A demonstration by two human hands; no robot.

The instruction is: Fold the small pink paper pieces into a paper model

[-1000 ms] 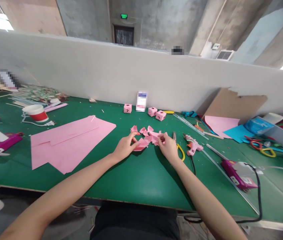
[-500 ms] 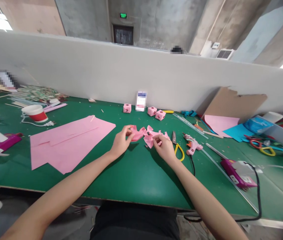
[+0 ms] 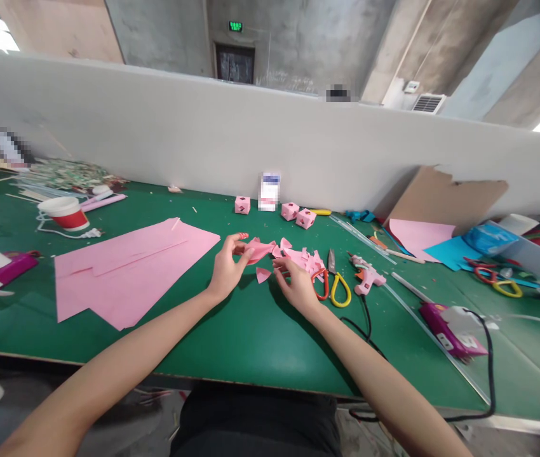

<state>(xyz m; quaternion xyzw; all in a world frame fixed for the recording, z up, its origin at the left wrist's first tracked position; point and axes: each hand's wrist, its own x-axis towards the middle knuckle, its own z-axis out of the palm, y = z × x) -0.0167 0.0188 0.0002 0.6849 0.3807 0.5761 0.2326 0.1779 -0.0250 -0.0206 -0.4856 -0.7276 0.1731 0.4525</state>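
Observation:
My left hand (image 3: 227,265) pinches a folded pink paper piece (image 3: 259,251) between thumb and fingers, just above the green table. A small pink paper petal shape (image 3: 263,275) lies on the tabletop between my hands. Close to its right side is my right hand (image 3: 296,287), with fingers apart and no paper visible in them. Beyond the right fingers lies a pile of pink paper scraps (image 3: 309,259), partly covered by that hand. Scissors with one red and one yellow handle (image 3: 341,291) rest against the right side of the pile.
Pink sheets (image 3: 131,273) lie to the left, near a paper cup (image 3: 64,213). Small pink paper cubes (image 3: 242,205) stand toward the partition (image 3: 179,127). A pink glue gun (image 3: 369,278), clear glue sticks and a purple power strip (image 3: 451,333) with a black cable occupy the right.
My right hand has moved left and down from the scrap pile, and a petal-shaped piece now lies between my hands. The red scissor handle has come into sight. My left hand still holds its paper.

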